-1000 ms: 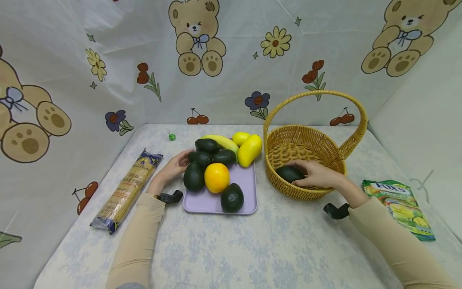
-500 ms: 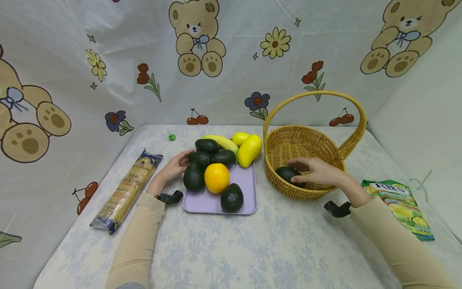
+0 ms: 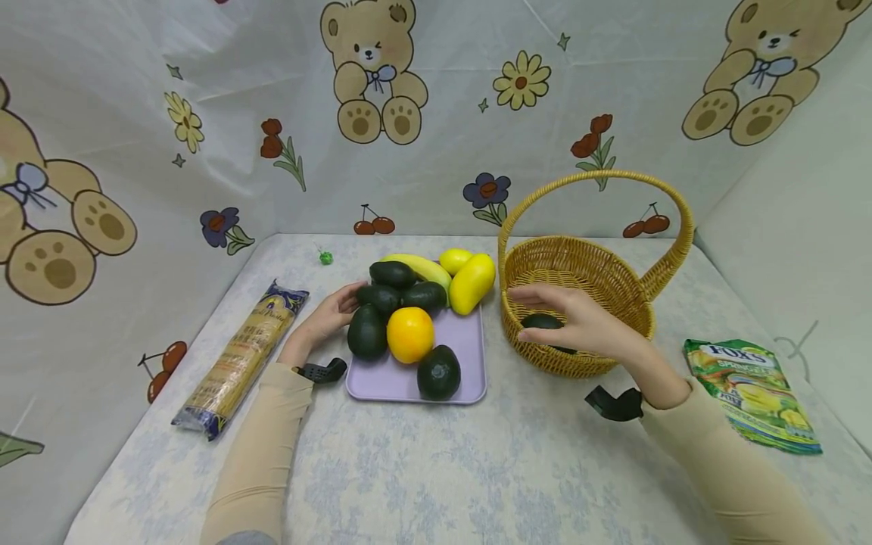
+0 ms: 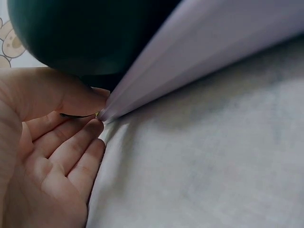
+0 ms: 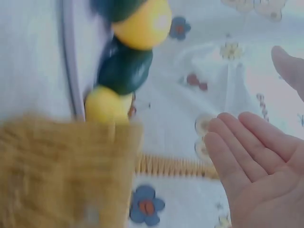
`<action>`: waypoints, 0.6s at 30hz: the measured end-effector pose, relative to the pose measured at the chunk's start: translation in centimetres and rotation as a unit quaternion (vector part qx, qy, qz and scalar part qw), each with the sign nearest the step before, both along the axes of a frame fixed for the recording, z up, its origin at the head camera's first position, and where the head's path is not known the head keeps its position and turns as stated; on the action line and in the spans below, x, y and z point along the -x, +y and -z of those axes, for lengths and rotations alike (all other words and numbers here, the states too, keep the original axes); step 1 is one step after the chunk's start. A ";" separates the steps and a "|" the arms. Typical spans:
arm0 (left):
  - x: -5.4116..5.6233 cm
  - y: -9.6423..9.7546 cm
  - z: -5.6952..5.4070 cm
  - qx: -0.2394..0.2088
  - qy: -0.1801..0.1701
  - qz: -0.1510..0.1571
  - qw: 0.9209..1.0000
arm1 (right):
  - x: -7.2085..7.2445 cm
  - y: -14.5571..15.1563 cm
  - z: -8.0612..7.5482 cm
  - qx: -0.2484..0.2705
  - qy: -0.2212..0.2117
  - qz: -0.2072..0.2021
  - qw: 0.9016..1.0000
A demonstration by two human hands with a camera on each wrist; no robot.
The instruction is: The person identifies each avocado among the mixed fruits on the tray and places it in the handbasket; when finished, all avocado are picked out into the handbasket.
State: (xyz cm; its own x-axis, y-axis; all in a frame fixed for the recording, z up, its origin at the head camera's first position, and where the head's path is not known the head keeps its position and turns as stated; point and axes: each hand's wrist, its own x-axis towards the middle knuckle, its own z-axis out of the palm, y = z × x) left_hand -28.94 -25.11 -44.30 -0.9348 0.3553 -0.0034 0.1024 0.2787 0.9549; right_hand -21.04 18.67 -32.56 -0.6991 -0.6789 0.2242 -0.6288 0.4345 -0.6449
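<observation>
At the left edge of the lilac tray point(image 3: 470, 344) my left hand point(image 3: 332, 312) pinches the rim. The left wrist view has the thumb on the rim and the other fingertips just below, under a dark green avocado point(image 4: 76, 35). Over the front of the wicker basket point(image 3: 575, 257) is my right hand point(image 3: 579, 322), fingers straight and thumb apart, holding nothing. Below it an avocado point(image 3: 541, 322) lies inside the basket, partly hidden by the hand. The tray bears several avocados point(image 3: 366, 333), an orange point(image 3: 410, 335), a banana point(image 3: 425, 267) and a mango point(image 3: 471, 284).
A smaller yellow fruit point(image 3: 454, 261) lies at the tray's back. The basket's tall handle point(image 3: 599, 175) arches over it. A pasta packet point(image 3: 241, 359) lies left, a green FOX'S bag point(image 3: 756, 397) right. A small green object point(image 3: 325, 258) sits at the back.
My right hand has let go of the avocado, which stays in the basket; its fingers have straightened and risen slightly. My left hand has stayed at the tray's rim.
</observation>
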 end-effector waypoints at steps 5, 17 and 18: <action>-0.2 0.2 -0.1 -0.005 0.000 -0.001 1.000 | -0.2 -2.5 1.0 0.016 -0.008 -0.046 0.999; -1.3 0.9 -2.3 -0.017 -0.016 0.011 1.000 | 1.1 -7.4 4.5 0.001 -0.082 -0.130 0.988; -1.3 1.0 -2.3 -0.018 -0.018 0.009 1.000 | 1.3 -7.7 4.8 0.000 -0.087 -0.133 0.987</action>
